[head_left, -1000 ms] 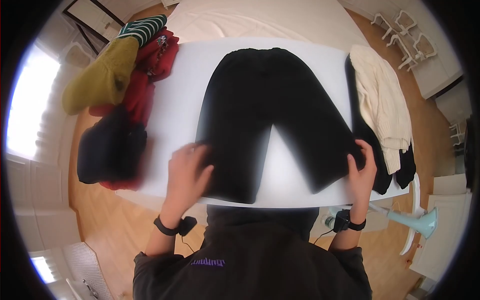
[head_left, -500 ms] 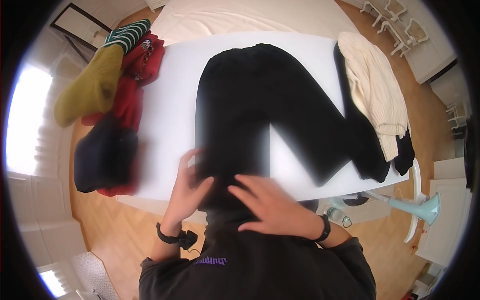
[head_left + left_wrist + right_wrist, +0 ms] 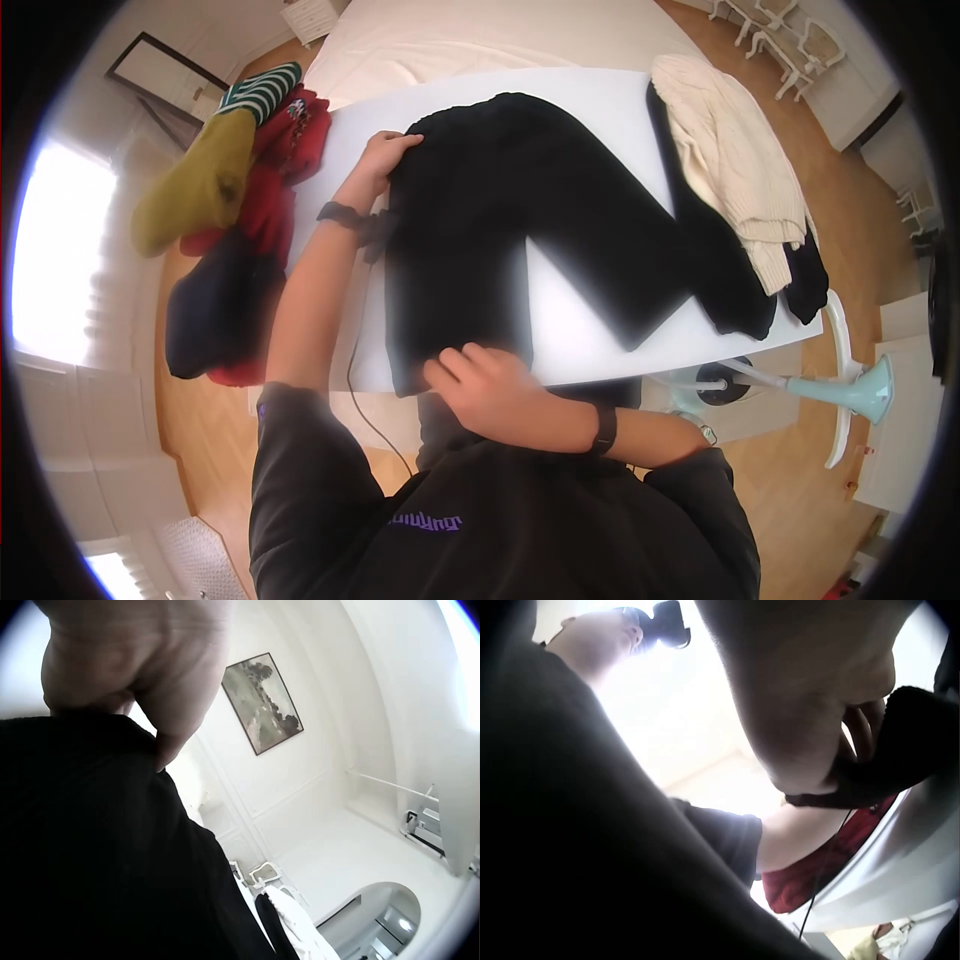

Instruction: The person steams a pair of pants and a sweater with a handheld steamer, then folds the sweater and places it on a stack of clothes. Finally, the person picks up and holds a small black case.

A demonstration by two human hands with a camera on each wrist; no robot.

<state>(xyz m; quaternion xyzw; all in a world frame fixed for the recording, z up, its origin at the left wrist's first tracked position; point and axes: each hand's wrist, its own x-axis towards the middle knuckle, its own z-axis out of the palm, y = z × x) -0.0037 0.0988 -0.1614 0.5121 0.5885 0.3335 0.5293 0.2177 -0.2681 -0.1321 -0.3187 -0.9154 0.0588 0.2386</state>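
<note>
Black trousers (image 3: 460,190) lie spread on the white board (image 3: 585,290), legs toward the person. At the upper left corner of the waist, the left hand (image 3: 385,160) pinches the cloth; in the left wrist view the left hand (image 3: 139,667) has thumb and fingers on the edge of the black cloth (image 3: 97,832). The right hand (image 3: 485,390) grips the hem of the left-side leg at the board's near edge. In the right wrist view, curled fingers of the right hand (image 3: 817,712) hold the dark cloth (image 3: 907,750), part of them hidden behind it.
Piled at the board's left are a mustard garment (image 3: 205,185), a striped green one (image 3: 262,88), red clothes (image 3: 268,200) and a dark bundle (image 3: 220,310). A cream knit (image 3: 735,165) lies over black clothing at the right. A pale green steamer-like device (image 3: 860,388) stands beyond the near right edge.
The left hand has moved up from the leg's hem to the waist corner. The right hand came across from the right-side leg to the left-side hem, which it now grips.
</note>
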